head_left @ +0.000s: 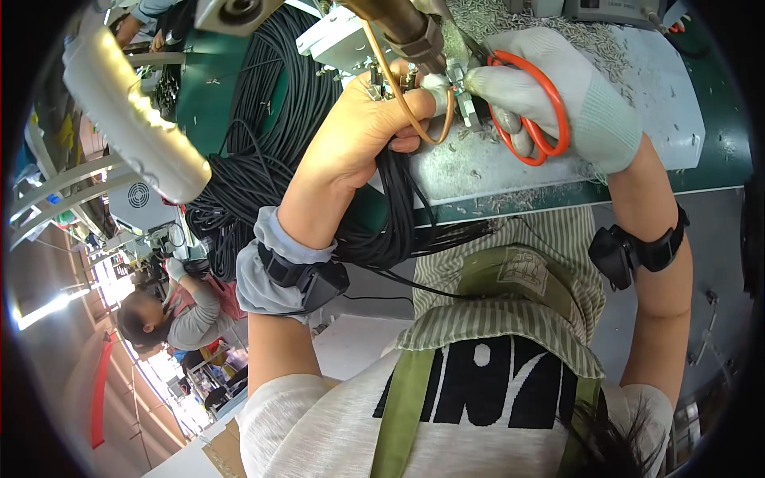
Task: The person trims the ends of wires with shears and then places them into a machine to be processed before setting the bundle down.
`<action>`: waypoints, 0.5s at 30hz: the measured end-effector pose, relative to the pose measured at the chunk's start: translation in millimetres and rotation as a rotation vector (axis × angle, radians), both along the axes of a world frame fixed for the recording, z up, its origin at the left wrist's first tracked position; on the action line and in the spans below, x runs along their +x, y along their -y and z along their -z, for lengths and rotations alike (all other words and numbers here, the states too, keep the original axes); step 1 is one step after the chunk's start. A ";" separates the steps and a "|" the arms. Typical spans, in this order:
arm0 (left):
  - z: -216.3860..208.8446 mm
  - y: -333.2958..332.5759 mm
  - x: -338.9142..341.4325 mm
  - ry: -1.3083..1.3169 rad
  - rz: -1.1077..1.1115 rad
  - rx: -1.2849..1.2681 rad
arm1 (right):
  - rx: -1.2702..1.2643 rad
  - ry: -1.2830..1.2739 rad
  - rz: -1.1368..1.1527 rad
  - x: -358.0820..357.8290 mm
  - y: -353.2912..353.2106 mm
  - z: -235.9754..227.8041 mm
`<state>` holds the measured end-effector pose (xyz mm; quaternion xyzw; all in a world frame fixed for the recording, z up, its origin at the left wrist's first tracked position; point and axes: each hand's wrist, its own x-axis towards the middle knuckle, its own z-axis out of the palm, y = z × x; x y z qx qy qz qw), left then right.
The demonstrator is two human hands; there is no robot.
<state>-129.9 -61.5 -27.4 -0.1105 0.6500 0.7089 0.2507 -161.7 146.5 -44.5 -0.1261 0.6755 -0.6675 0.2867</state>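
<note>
My left hand [370, 119], bare except for a white cover on the thumb tip, is closed beside the machine's tooling. What its fingertips pinch is hidden, and black cables [396, 187] hang just below it. A thin tan tube or wire [396, 95] loops down in front of that hand. In a pale glove, my right hand [550, 95] is closed around red-handled scissors [562, 119], whose loops sit about its fingers. Its thumb and forefinger reach to a small metal block [468, 107] under the machine's metal head [410, 36].
A large coil of black cable [267, 88] lies left on the green bench. Many small metal pieces [510, 20] are strewn over the white plate [669, 131]. A lit lamp [131, 119] hangs at upper left. Another person [187, 315] works beyond, lower left.
</note>
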 end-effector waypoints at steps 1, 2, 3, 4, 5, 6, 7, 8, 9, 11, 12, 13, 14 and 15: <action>-1.5 -0.2 -0.6 -0.042 0.010 -0.084 | 0.008 -0.024 -0.007 0.0 -0.1 -1.1; -3.2 -0.5 -0.4 -0.085 0.020 -0.169 | 0.016 -0.049 -0.015 0.2 -0.1 -2.1; -4.9 -2.0 0.2 -0.129 0.032 -0.252 | 0.025 -0.074 -0.020 0.4 -0.7 -2.9; -6.2 -5.1 1.8 -0.127 0.032 -0.251 | 0.026 -0.072 -0.020 0.3 -0.8 -3.2; -7.1 -10.0 4.4 -0.197 0.017 -0.297 | 0.024 -0.090 -0.019 0.4 -0.8 -3.7; -7.6 -14.7 6.9 -0.268 0.001 -0.343 | 0.021 -0.109 -0.019 0.5 -0.8 -4.2; -8.1 -17.0 8.3 -0.340 -0.015 -0.389 | 0.018 -0.128 -0.018 0.7 -1.0 -4.6; -8.3 -17.0 8.0 -0.343 -0.014 -0.389 | 0.019 -0.131 -0.016 0.1 -1.5 -4.7; -7.9 -16.3 7.9 -0.338 0.003 -0.415 | 0.020 -0.124 -0.027 -0.2 -2.1 -4.2; -7.3 -15.5 7.3 -0.329 0.039 -0.467 | 0.023 -0.110 -0.049 -0.9 -3.3 -3.7; -7.1 -16.6 6.7 -0.333 0.041 -0.467 | 0.023 -0.113 -0.046 -1.7 -3.7 -4.3; -6.9 -17.9 8.3 -0.340 0.012 -0.438 | 0.030 -0.121 -0.046 -0.9 -3.1 -5.0; -6.5 -19.4 9.7 -0.345 -0.017 -0.409 | 0.038 -0.129 -0.046 -0.2 -2.4 -5.5; -6.3 -20.4 10.8 -0.350 -0.046 -0.380 | 0.047 -0.136 -0.047 0.4 -1.9 -5.6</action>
